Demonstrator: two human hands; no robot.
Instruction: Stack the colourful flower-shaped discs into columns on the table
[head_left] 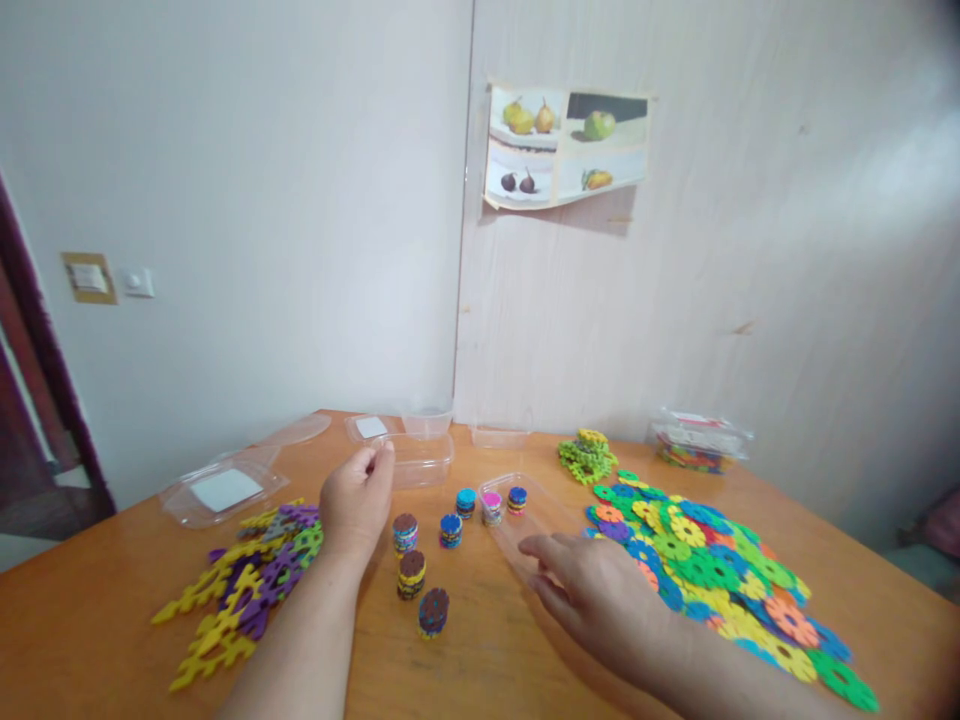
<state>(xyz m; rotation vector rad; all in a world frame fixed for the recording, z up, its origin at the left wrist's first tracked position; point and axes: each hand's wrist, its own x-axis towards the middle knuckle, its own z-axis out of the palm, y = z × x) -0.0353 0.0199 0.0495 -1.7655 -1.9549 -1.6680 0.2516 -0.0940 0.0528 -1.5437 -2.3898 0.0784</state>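
My left hand reaches forward with its fingers pinched on the rim of a clear plastic container near the table's far side. My right hand lies flat with fingers stretched out, resting on the near end of a clear shallow tray. Two short stacks of coloured discs stand in that tray. Several more disc stacks stand on the wooden table between my hands.
A big spread of coloured snowflake discs lies at the right. Yellow, purple and green connected pieces lie at the left. Clear lids and tubs sit at the back, with a filled box far right.
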